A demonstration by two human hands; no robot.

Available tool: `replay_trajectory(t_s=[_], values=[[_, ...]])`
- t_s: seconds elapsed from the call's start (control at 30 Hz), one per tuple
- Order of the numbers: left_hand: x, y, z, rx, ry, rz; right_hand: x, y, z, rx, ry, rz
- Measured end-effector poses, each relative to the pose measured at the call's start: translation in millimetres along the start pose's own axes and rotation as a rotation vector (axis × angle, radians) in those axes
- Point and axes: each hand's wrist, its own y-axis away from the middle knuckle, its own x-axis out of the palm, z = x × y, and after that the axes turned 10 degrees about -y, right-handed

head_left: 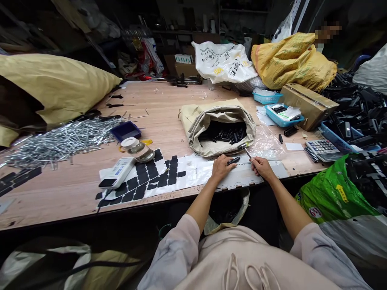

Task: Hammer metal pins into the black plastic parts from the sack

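Observation:
My left hand (221, 167) rests on the white sheet at the table's front edge, its fingers closed on a small black plastic part (234, 160). To its right, my right hand (261, 167) grips a hammer-like tool (248, 153) with a thin metal shaft. The tool's dark head points up and left, close to the mouth of a cream sack (193, 139). Many black parts (231, 135) lie inside that sack, just beyond both hands. Clear plastic film (269, 146) spreads beside the sack.
On the left lie a heap of metal rods (69, 139), a dark blue tray (125, 131), a jar (138, 150) and a white device (117, 173). Rightward are blue baskets (284, 114), a cardboard box (308, 104), a calculator (323, 150) and a green sack (328, 189).

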Motion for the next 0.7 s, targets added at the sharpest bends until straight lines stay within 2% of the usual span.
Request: replay_trajectory(t_s=[0.27,0.53,0.7], values=[[-1.2,-0.1,1.4,-0.076,0.052,-0.009,-2.0,12.7,-1.2,-0.076,0.067,-0.031],[-3.7,-0.6,-2.0,-0.071,0.007,0.011,-9.0,23.3,-2.3,-0.403,0.506,-0.037],[-3.4,0.3,-2.3,-0.078,0.01,0.015,-8.3,19.6,-5.6,-0.432,0.69,-0.04]])
